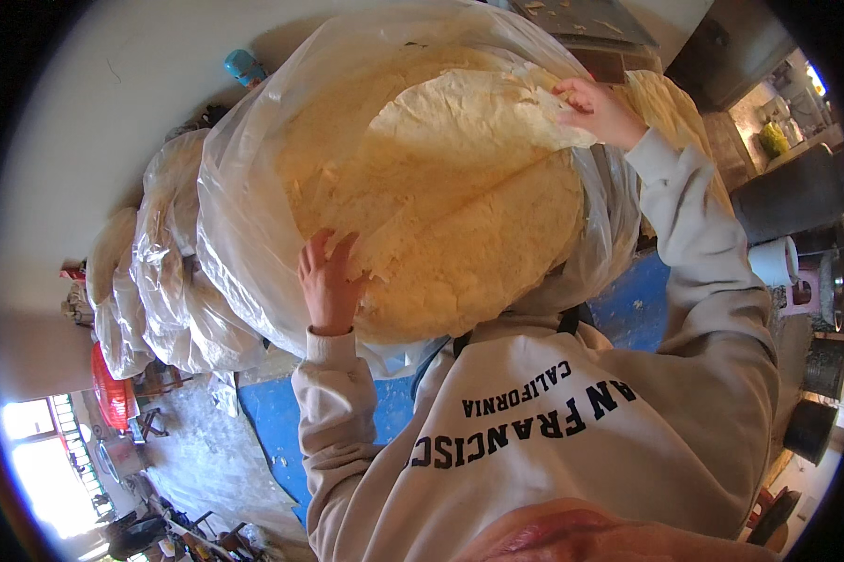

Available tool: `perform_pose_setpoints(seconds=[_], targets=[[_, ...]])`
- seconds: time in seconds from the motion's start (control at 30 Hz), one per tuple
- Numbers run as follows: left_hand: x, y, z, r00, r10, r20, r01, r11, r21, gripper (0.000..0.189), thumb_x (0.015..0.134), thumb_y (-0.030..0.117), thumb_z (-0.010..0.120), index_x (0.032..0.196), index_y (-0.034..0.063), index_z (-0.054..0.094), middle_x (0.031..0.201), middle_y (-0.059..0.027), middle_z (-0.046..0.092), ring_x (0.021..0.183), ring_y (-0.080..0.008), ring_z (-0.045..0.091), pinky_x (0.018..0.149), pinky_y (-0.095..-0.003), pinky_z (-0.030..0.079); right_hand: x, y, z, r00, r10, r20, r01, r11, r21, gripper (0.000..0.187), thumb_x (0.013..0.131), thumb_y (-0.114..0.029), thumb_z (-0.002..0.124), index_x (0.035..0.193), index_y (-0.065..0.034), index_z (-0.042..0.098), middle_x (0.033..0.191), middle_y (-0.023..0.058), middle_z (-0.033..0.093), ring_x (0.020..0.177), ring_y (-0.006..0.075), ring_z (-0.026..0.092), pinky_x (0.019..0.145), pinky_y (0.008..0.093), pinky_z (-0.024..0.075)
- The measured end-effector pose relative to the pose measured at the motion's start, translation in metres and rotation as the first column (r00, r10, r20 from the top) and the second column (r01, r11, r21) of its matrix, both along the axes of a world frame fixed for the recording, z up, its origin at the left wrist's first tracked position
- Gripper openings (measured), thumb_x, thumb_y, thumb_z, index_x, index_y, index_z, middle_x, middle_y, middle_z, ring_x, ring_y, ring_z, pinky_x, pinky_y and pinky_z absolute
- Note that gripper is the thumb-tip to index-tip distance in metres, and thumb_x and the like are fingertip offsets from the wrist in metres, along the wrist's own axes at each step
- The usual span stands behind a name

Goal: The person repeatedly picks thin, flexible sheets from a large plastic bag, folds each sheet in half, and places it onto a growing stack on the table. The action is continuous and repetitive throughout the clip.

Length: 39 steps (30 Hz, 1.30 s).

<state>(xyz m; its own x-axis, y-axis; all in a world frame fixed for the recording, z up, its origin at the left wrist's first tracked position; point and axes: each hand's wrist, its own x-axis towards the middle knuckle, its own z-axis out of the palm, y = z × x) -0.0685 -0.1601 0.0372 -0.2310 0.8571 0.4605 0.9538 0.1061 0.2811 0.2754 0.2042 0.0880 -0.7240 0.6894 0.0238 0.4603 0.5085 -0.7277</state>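
A broad stack of thin, pale yellow flatbread sheets [478, 211] lies in front of me inside a clear plastic bag [243, 225] with its mouth spread wide. My right hand [594, 109] is at the far right of the stack, its curled fingers gripping the edge of a paler top sheet [457, 109]. That sheet looks wrinkled and partly folded over. On the near left, my left hand [330, 281] rests with spread fingers against the stack's ragged edge, its thumb close to a torn bit. The lower sheets are hidden beneath the upper ones.
More filled clear plastic bags [183, 309] stand to the left along the wall. A light blue container [245, 68] is behind the big bag. Blue floor covering [267, 414] shows below. At the right are a white bucket [774, 261] and dark containers [811, 432].
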Motion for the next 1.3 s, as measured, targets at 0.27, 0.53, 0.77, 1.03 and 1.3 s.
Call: perform_pose_setpoints(seconds=[0.27,0.53,0.77,1.03,1.3], targets=[[-0.026,0.032,-0.014,0.515,0.264,0.815,-0.203,0.962,-0.183,0.027,0.088,0.016,0.071,0.110,0.0006,0.066,0.085,-0.0072,0.066,0.073,-0.0173,0.060,0.069,-0.0292,0.050,-0.025,0.033,-0.012,0.994,-0.102,0.042,0.089,0.966,0.243,0.032,0.091,-0.015,0.065,0.120,-0.0059,0.057,0.099,0.0092,0.069,0.090,0.0200,0.066,0.078,0.0348,0.0509],[0.014,0.065,0.012,1.000,0.009,-0.027,-0.004,0.988,0.154,0.026,0.083,0.017,0.073,0.105,0.0055,0.067,0.100,-0.0129,0.064,0.096,-0.0339,0.059,0.083,-0.0432,0.048,-0.080,-0.045,-0.017,0.979,-0.176,0.107,-0.019,0.440,0.898,0.031,0.090,-0.018,0.063,0.120,-0.0151,0.061,0.136,-0.0018,0.055,0.133,0.0210,0.046,0.109,0.0450,0.0349],[0.055,0.095,-0.014,0.953,-0.261,0.151,0.278,0.955,-0.103,0.026,0.083,0.027,0.072,0.103,0.0121,0.067,0.103,-0.0082,0.059,0.099,-0.0325,0.055,0.084,-0.0446,0.047,-0.080,-0.059,-0.073,0.954,-0.266,0.141,0.040,0.576,0.817,0.052,0.098,-0.043,0.052,0.145,-0.0208,0.046,0.154,-0.0019,0.040,0.146,0.0204,0.027,0.121,0.0432,0.0146],[0.054,0.089,-0.022,0.960,-0.250,0.124,0.259,0.964,-0.064,0.023,0.083,0.028,0.072,0.102,0.0137,0.068,0.101,-0.0061,0.056,0.099,-0.0298,0.055,0.083,-0.0440,0.046,-0.080,-0.057,-0.083,0.858,-0.344,0.382,-0.032,0.706,0.708,0.059,0.101,-0.048,0.042,0.151,-0.0189,0.034,0.157,0.0017,0.035,0.148,0.0251,0.023,0.121,0.0461,0.0128],[0.037,0.064,-0.010,0.972,-0.114,-0.203,0.098,0.992,-0.084,0.015,0.082,0.020,0.067,0.095,0.0159,0.065,0.096,-0.0022,0.057,0.092,-0.0237,0.058,0.077,-0.0395,0.048,-0.114,-0.113,-0.093,0.965,-0.035,0.261,-0.134,0.789,0.600,0.064,0.100,-0.046,0.044,0.153,-0.0142,0.029,0.159,0.0053,0.030,0.148,0.0299,0.021,0.120,0.0492,0.0139]])
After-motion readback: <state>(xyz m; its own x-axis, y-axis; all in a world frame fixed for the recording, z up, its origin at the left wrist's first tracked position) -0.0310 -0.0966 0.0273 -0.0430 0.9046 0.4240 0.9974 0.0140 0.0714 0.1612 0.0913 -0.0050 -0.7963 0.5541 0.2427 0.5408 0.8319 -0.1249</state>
